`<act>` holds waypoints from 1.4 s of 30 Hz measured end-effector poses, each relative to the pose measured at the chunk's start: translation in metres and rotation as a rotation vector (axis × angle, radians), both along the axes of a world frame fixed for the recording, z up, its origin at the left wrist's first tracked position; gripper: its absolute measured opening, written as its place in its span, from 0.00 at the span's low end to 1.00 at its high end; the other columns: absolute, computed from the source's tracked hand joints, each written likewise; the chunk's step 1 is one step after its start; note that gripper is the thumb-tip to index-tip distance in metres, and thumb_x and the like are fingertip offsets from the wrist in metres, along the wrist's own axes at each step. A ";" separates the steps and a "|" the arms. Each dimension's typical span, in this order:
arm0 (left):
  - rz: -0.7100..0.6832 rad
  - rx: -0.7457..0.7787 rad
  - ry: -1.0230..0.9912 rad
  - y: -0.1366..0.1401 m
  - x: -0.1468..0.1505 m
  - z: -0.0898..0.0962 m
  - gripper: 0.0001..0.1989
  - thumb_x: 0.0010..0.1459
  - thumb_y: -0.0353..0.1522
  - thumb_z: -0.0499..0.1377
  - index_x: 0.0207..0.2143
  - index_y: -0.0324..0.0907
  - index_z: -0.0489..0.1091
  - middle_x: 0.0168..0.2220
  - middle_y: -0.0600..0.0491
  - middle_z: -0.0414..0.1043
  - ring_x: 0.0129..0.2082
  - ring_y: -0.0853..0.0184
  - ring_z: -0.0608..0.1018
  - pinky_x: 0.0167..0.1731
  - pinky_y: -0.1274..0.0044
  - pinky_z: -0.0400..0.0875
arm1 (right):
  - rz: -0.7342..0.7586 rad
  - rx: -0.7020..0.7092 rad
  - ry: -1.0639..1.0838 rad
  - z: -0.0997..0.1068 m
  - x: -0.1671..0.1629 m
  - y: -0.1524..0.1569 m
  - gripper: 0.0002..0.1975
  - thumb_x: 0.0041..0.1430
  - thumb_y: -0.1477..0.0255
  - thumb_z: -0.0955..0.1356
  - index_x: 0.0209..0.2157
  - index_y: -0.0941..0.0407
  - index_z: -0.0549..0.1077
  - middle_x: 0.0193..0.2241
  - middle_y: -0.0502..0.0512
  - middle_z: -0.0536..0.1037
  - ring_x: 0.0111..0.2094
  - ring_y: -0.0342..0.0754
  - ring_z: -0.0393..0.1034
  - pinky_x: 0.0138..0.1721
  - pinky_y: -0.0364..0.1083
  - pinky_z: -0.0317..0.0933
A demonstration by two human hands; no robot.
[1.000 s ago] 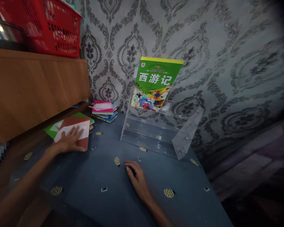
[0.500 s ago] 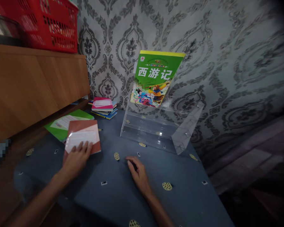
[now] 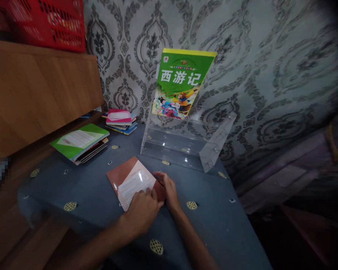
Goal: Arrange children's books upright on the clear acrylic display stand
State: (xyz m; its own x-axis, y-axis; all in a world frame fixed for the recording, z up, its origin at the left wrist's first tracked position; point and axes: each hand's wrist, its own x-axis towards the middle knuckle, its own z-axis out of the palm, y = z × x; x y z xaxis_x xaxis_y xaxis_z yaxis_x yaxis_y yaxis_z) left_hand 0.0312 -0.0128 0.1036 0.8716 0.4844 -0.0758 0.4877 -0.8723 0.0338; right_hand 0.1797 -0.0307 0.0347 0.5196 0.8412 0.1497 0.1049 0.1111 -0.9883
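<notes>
On my feed: left hand (image 3: 143, 208) bunched atop brown book (image 3: 125, 172), right hand (image 3: 170, 191) cupping its right edge; grips, I can't tell. Bare tablecloth (image 3: 219, 210) separates book from clear rack (image 3: 216, 144).

Left grip (image 3: 143, 208) and right grip (image 3: 170, 191) both touch a brown book (image 3: 133, 183).

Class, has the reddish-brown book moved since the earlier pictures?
Yes: judged against the clear display rack, the reddish-brown book moved right and nearer, off the green-covered stack.
</notes>
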 end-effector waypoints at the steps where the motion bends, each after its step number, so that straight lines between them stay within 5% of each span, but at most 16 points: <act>1: -0.009 -0.012 -0.020 0.003 -0.002 -0.004 0.16 0.70 0.34 0.50 0.52 0.38 0.73 0.48 0.38 0.77 0.46 0.55 0.80 0.41 0.68 0.76 | 0.011 -0.004 -0.007 0.000 0.002 -0.001 0.31 0.62 0.42 0.62 0.42 0.54 0.80 0.46 0.59 0.82 0.51 0.57 0.74 0.55 0.55 0.67; 8: -0.063 -0.054 -0.239 0.072 -0.015 -0.050 0.23 0.71 0.34 0.48 0.66 0.41 0.59 0.65 0.43 0.65 0.65 0.57 0.67 0.64 0.60 0.61 | 0.105 -0.025 -0.049 -0.009 0.006 0.000 0.19 0.59 0.57 0.69 0.47 0.53 0.77 0.45 0.56 0.82 0.48 0.55 0.76 0.53 0.54 0.69; 15: 0.126 -0.002 -0.216 0.139 -0.020 -0.060 0.26 0.71 0.37 0.43 0.68 0.40 0.58 0.70 0.43 0.58 0.69 0.57 0.61 0.65 0.58 0.58 | 0.127 -0.042 -0.043 -0.019 0.006 0.002 0.17 0.55 0.65 0.70 0.47 0.54 0.76 0.39 0.55 0.82 0.41 0.51 0.78 0.46 0.51 0.72; 20: 0.191 0.112 -0.178 0.131 -0.031 -0.043 0.24 0.71 0.36 0.45 0.65 0.39 0.61 0.62 0.40 0.68 0.59 0.54 0.71 0.56 0.60 0.68 | 0.182 -0.043 -0.091 -0.012 0.025 0.008 0.17 0.53 0.67 0.70 0.44 0.55 0.77 0.42 0.56 0.83 0.39 0.50 0.79 0.45 0.52 0.73; 26: 0.237 0.147 -0.117 0.099 -0.038 -0.030 0.19 0.70 0.37 0.49 0.55 0.37 0.69 0.53 0.40 0.69 0.53 0.54 0.71 0.40 0.68 0.76 | 0.164 -0.214 -0.507 0.015 0.063 0.019 0.13 0.53 0.75 0.70 0.42 0.56 0.80 0.39 0.57 0.84 0.41 0.52 0.79 0.48 0.52 0.71; 30: 0.286 0.143 -0.127 0.089 -0.038 -0.030 0.19 0.70 0.35 0.46 0.53 0.36 0.69 0.50 0.40 0.68 0.52 0.54 0.69 0.37 0.69 0.77 | 0.177 -0.278 -0.827 0.027 0.021 0.026 0.14 0.62 0.74 0.67 0.47 0.54 0.79 0.49 0.63 0.82 0.52 0.58 0.75 0.57 0.56 0.64; 33: 0.297 0.116 -0.142 0.089 -0.041 -0.033 0.17 0.69 0.32 0.46 0.54 0.38 0.69 0.51 0.41 0.68 0.52 0.54 0.68 0.36 0.70 0.76 | 0.278 -0.212 -0.936 0.018 -0.037 0.034 0.24 0.72 0.65 0.60 0.64 0.57 0.67 0.62 0.63 0.72 0.63 0.54 0.66 0.64 0.55 0.58; 36: 0.279 0.083 -0.163 0.091 -0.045 -0.035 0.18 0.68 0.30 0.47 0.56 0.41 0.68 0.54 0.41 0.67 0.52 0.56 0.68 0.36 0.71 0.76 | 0.320 -0.218 -0.984 0.004 -0.073 0.041 0.32 0.74 0.58 0.55 0.70 0.63 0.55 0.69 0.66 0.60 0.70 0.54 0.53 0.69 0.57 0.48; 42: 0.258 0.177 -0.173 0.094 -0.046 -0.039 0.20 0.71 0.33 0.43 0.53 0.37 0.71 0.51 0.41 0.70 0.51 0.56 0.70 0.44 0.69 0.74 | 0.148 -0.374 -1.057 -0.004 -0.055 0.037 0.35 0.73 0.54 0.55 0.69 0.66 0.57 0.67 0.70 0.62 0.71 0.58 0.52 0.69 0.59 0.46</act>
